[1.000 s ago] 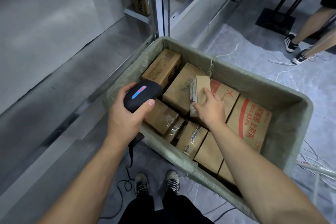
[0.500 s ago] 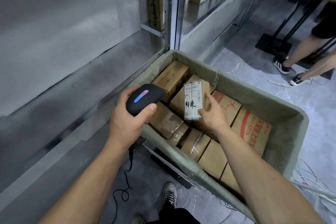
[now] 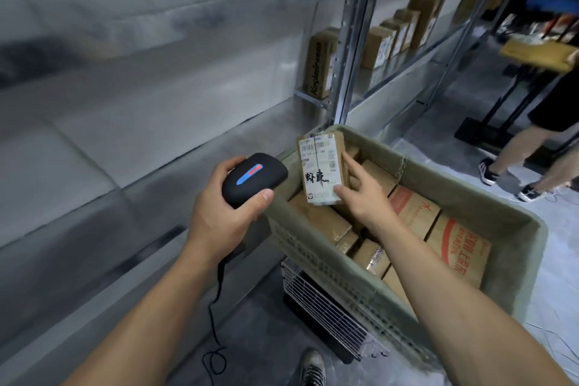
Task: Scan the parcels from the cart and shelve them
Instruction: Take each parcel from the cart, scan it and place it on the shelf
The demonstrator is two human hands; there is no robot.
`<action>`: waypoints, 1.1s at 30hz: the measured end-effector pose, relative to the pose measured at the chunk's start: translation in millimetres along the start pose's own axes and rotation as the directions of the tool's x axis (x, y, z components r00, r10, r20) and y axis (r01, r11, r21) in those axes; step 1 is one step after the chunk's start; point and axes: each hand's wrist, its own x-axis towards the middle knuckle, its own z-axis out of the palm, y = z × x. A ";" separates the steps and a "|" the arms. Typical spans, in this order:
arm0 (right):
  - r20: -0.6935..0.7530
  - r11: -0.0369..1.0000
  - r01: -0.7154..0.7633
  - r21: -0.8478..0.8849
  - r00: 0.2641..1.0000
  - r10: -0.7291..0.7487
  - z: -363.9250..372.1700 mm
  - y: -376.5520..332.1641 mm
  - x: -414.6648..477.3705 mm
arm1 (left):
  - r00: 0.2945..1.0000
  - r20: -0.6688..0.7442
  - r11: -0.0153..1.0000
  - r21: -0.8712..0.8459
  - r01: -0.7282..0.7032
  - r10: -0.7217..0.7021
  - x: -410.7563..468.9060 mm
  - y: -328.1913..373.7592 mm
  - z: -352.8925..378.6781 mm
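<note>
My left hand [image 3: 219, 216] grips a black handheld scanner [image 3: 252, 177] with a blue and red strip on top; its cable hangs to the floor. My right hand [image 3: 363, 194] holds a small cardboard parcel [image 3: 321, 168] upright above the cart's near-left corner, its white label with barcodes and black handwriting facing me. The scanner's head is just left of the parcel. The grey-green cart bin [image 3: 313, 260] below holds several brown boxes, some with red print [image 3: 457, 247].
A metal shelf unit [image 3: 351, 41] stands ahead, with several shelved boxes [image 3: 380, 47] to its right. A bare grey shelf surface [image 3: 125, 122] runs along my left. Another person [image 3: 545, 141] stands at right holding a box. A wire basket [image 3: 326, 313] sits under the cart.
My right hand has lifted the small parcel out of the cart and turned its label toward me. My view has tilted up; the scanner stays beside the parcel.
</note>
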 end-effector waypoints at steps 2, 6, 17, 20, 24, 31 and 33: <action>0.030 0.998 0.023 -0.051 0.999 -0.021 3.1 -17.3 -5.5 | 0.999 0.021 0.999 0.024 -0.025 0.024 -8.5 3.8 -20.1; 0.106 0.966 0.110 -0.233 0.991 -0.087 7.8 -54.6 -11.2 | 0.991 0.096 0.988 0.114 -0.109 0.098 -26.7 16.3 -57.6; 0.304 0.840 0.330 -0.431 0.929 -0.209 18.2 -123.8 -16.6 | 0.981 0.098 0.945 0.267 -0.189 0.169 -63.3 36.8 -100.0; 0.335 0.829 0.358 -0.429 0.916 -0.222 16.5 -127.8 -15.7 | 0.984 0.056 0.947 0.267 -0.179 0.170 -69.2 41.9 -99.7; 0.362 0.833 0.371 -0.409 0.904 -0.225 11.2 -126.8 -9.2 | 0.983 0.015 0.940 0.289 -0.182 0.186 -74.4 49.1 -93.7; 0.375 0.825 0.399 -0.400 0.893 -0.249 -10.8 -127.3 9.9 | 0.986 -0.051 0.933 0.336 -0.131 0.156 -81.8 60.6 -74.3; 0.381 0.821 0.412 -0.395 0.887 -0.262 -15.5 -127.7 14.9 | 0.985 -0.068 0.930 0.344 -0.126 0.159 -85.0 61.8 -67.8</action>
